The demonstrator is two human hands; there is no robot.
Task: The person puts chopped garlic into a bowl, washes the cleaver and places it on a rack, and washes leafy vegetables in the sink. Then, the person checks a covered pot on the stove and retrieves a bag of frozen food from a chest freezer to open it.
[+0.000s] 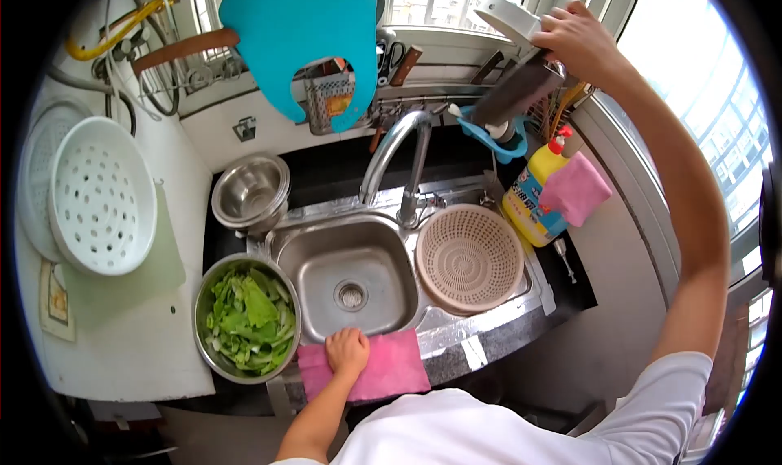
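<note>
My left hand (348, 351) rests closed on a pink cloth (397, 367) at the sink's front edge; whether it grips the cloth is unclear. Raised at the upper right, my right hand (575, 41) is closed around the end of a white object (507, 19), perhaps a lid or handle. Just below it is a dark knife-holder-like block (517, 86). A steel bowl of cut green leaves (251, 314) stands left of the steel sink (350, 269). To the sink's right lies a beige colander (470, 257).
A curved faucet (399, 155) rises behind the sink. Nested steel bowls (251, 190) stand at the back left. A yellow bottle (533, 192) with a pink cloth is at the right. A white colander (103, 196) and a blue hanging sheet (301, 25) are at the left and top.
</note>
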